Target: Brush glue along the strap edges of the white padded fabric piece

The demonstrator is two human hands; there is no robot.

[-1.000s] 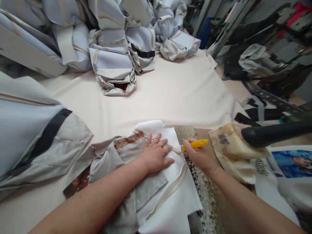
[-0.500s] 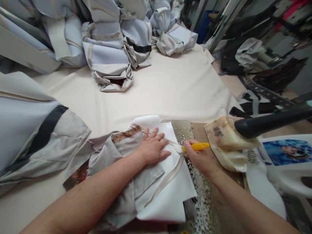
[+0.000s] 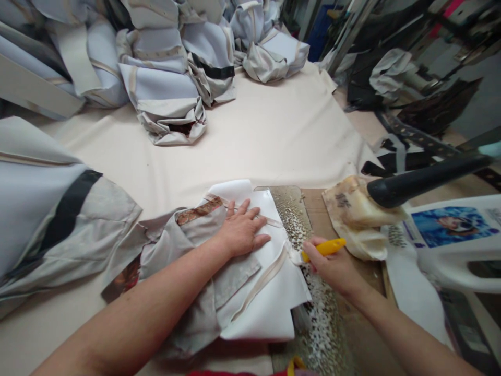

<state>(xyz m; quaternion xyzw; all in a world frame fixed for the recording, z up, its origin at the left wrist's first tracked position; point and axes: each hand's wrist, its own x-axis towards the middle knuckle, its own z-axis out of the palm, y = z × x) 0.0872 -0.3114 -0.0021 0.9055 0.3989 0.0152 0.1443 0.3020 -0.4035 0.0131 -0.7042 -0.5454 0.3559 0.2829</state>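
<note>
My left hand [image 3: 245, 230] lies flat, fingers spread, on a white sheet-like piece [image 3: 260, 324] sewn to crumpled grey lining fabric [image 3: 238, 279]. Pinched in my right hand [image 3: 332, 269] is a brush [image 3: 331, 247] with a yellow handle. Its pale bristles touch the right edge of the white piece, near the end of a beige seam strip [image 3: 260, 287]. Under that edge is a board [image 3: 291, 203] speckled with white and brown residue.
Several white and grey sewn pieces [image 3: 164, 86] are heaped at the back left. Another piece [image 3: 70, 224] with a black band lies at left. On the right stand a stained, yellowish container [image 3: 348, 196] with a black tube [image 3: 426, 180] and a white jug [image 3: 469, 261] with a blue label.
My right hand has drawn the brush down and right along the edge of the white piece. My left hand stays pressed on it. The view has shifted slightly; something red shows at the bottom.
</note>
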